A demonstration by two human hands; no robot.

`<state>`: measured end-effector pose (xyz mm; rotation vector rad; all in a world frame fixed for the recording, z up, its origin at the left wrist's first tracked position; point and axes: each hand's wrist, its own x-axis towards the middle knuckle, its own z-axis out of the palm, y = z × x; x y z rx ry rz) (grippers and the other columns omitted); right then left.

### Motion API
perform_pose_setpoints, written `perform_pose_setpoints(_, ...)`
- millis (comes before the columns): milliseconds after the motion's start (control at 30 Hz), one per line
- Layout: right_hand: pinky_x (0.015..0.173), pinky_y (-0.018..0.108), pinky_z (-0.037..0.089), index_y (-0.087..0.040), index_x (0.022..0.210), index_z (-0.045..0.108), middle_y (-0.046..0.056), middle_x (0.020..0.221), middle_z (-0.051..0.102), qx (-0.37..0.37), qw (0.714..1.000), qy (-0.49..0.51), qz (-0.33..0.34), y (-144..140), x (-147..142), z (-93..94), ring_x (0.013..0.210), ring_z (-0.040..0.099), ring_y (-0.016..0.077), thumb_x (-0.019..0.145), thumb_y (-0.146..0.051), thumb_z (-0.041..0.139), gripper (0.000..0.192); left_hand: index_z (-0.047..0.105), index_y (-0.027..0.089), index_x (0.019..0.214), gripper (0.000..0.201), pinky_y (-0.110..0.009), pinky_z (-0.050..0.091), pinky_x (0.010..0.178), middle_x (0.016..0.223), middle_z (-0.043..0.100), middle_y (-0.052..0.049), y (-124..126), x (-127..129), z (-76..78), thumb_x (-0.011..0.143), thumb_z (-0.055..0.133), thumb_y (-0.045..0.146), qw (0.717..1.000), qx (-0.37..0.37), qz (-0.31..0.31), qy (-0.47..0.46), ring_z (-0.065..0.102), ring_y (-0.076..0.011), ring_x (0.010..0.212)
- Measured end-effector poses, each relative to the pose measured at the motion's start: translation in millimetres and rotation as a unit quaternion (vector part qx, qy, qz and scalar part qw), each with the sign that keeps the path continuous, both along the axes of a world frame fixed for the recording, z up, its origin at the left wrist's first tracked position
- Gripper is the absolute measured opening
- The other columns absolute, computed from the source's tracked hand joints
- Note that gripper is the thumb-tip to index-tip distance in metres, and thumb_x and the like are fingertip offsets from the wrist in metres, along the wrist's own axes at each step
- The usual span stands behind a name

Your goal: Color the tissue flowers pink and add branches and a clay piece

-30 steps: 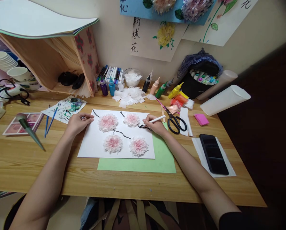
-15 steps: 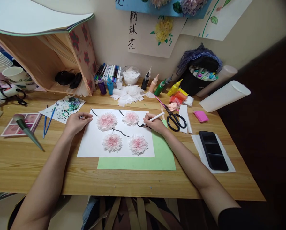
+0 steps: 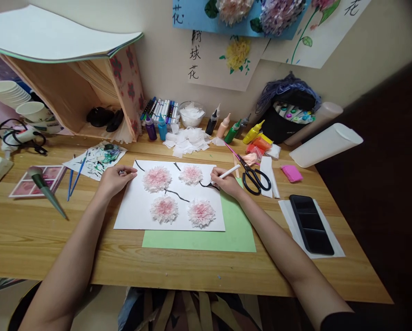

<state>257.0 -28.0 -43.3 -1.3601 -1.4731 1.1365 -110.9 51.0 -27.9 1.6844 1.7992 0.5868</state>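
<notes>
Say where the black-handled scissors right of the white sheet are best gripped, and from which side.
Probably by the black loop handles, coming from the near side: the scissors lie flat, loops toward the person, and the closed blades point away toward the paint bottles.

Both forearms are bare and extend from the near edge, converging toward the centre. Left hand (image 3: 114, 178): palm down, fingers curled loosely inward, knuckles up, wrist straight, resting flat at centre-left. Right hand (image 3: 226, 182): positioned centre-right, fingers pinched closed in a writing grip, wrist slightly bent inward, heel of hand resting down. A dark sleeve edge shows at the right upper arm, near right corner. The hands are well apart.
</notes>
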Motion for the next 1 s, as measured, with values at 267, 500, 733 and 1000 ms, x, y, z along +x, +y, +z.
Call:
perform_pose_setpoints(267,0.047,0.025,0.033,-0.022,0.059,0.036,-0.003,0.058,0.045,-0.006,0.994,0.095,-0.053,6.3,7.8,-13.4,0.05,0.04,0.0108,0.079,-0.047,0.055,0.037,0.071,0.018,0.091,0.041,-0.028,0.044,0.068,0.086,0.071,-0.006,-3.1,-4.0,8.4,0.066,0.061,0.049,0.998,0.022,0.022,0.048,0.062,-0.0206,0.075)
perform_pose_setpoints(500,0.049,0.025,0.034,-0.02,0.058,0.043,-0.002,0.059,0.047,-0.015,0.991,0.117,-0.066,5.9,4.7,-14.0,0.054,0.041,0.0116,0.078,-0.045,0.06,0.035,0.071,0.018,0.081,0.042,-0.029,0.043,0.07,0.082,0.072,-0.006,-4.4,-11.1,6.0,0.071,0.054,0.054,1.0,0.001,-0.019,0.009,0.064,-0.0225,0.079)
perform_pose_setpoints(733,0.051,0.025,0.037,-0.02,0.06,0.047,-0.002,0.061,0.048,-0.024,0.99,0.116,-0.076,5.1,-1.4,-10.8,0.055,0.042,0.0118,0.076,-0.047,0.061,0.034,0.071,0.018,0.08,0.045,-0.03,0.043,0.075,0.087,0.073,-0.006,-4.8,-6.0,4.6,0.07,0.054,0.059,0.998,-0.012,-0.038,-0.044,0.063,-0.0249,0.086)
perform_pose_setpoints(1000,0.054,0.025,0.033,-0.02,0.058,0.045,-0.002,0.058,0.048,0.003,0.99,0.107,-0.096,10.5,-2.8,-8.0,0.054,0.041,0.0114,0.075,-0.048,0.059,0.036,0.062,0.017,0.055,0.048,-0.027,0.034,0.058,0.056,0.06,-0.002,-9.9,-15.0,24.5,0.058,0.059,0.065,0.992,-0.083,-0.045,-0.087,0.052,-0.0177,0.06)
